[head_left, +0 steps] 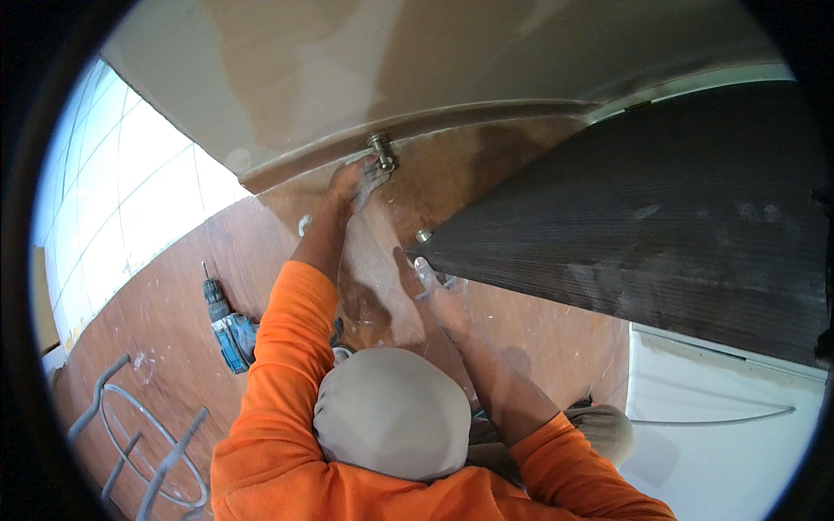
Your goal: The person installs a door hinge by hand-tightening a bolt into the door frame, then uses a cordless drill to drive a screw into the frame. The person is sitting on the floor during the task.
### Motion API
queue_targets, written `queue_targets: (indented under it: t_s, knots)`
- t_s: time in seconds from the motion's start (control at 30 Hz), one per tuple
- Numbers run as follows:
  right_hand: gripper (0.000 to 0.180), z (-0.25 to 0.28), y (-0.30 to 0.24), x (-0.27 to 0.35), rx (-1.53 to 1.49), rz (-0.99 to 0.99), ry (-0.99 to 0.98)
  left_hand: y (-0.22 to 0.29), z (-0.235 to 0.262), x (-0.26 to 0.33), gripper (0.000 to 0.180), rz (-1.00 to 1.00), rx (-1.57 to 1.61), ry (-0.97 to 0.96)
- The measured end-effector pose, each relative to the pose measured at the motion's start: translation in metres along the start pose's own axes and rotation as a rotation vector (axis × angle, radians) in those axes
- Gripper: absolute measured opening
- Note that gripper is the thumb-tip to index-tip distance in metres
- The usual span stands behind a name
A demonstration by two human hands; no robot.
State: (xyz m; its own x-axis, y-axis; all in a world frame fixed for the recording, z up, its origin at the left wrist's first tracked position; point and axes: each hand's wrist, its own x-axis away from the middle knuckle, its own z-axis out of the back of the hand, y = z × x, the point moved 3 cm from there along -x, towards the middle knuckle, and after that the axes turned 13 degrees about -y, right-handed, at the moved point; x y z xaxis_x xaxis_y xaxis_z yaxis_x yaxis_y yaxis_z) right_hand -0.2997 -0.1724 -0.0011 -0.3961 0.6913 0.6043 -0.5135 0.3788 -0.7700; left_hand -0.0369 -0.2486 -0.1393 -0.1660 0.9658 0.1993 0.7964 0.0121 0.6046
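Note:
My left hand, dusted white, reaches to the foot of the wall. Its thumb and fingers close about a metal door stop that juts from the skirting; part of the grip is hidden. Lower and to the right, my right hand is at the corner of a dark wood-grain door, thumb raised and fingers along the bottom edge. Just beyond that thumb, a small round metal fitting shows by the door's corner.
On the brown, dusty floor to my left lies a blue cordless drill with a bit fitted. Bent grey metal legs with a ring stand at the lower left. White tiles lie beyond. A white panel is at right.

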Motion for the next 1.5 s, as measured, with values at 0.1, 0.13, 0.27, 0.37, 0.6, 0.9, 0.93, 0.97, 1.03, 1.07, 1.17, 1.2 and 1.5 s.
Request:
queue_targets:
  t_s: [0.1,0.13,0.27,0.37,0.6,0.9,0.93,0.97,1.03,1.07,1.17,1.2,1.5]
  knots:
    - [0.043,-0.002,0.009,-0.001,0.000,0.056,0.064,-0.006,0.011,-0.005,0.035,-0.034,0.157,-0.011]
    - [0.043,-0.002,0.014,-0.003,0.031,0.049,0.084,-0.009,0.018,-0.008,0.037,0.001,0.071,0.015]
    - [0.043,-0.001,0.037,-0.011,0.154,-0.032,0.166,-0.019,0.042,-0.020,0.041,-0.031,-0.021,-0.016]
    - [0.043,0.001,0.044,-0.011,0.273,-0.034,0.215,-0.024,0.048,-0.023,0.039,-0.039,0.000,-0.005]
    - [0.055,0.010,0.049,0.001,0.481,-0.060,0.295,-0.013,0.030,-0.019,0.032,0.054,-0.007,0.128]
    - [0.048,0.031,0.043,0.029,0.627,0.027,0.372,-0.006,0.021,-0.009,0.030,0.052,-0.030,0.115]
    - [0.049,0.032,0.039,0.032,0.617,0.091,0.375,-0.004,0.018,-0.008,0.030,0.038,-0.022,0.065]
    - [0.049,0.031,0.038,0.034,0.615,0.121,0.385,-0.005,0.016,-0.008,0.031,0.059,-0.037,0.093]
    - [0.050,0.027,0.047,0.036,0.393,-0.119,0.400,-0.005,0.010,-0.007,0.031,0.071,-0.013,0.079]
    - [0.050,0.022,0.056,0.036,0.283,-0.251,0.390,-0.003,0.007,-0.006,0.030,0.059,0.018,0.035]
    - [0.048,0.020,0.071,0.034,0.102,-0.086,0.451,-0.004,0.004,-0.006,0.029,0.046,0.076,-0.015]
    - [0.042,0.023,0.081,0.031,0.166,-0.181,0.454,-0.004,0.004,-0.006,0.029,0.048,0.088,-0.030]
    - [0.020,0.035,0.141,0.010,-0.288,-0.251,0.560,0.015,-0.008,0.010,0.030,0.144,-0.067,0.117]
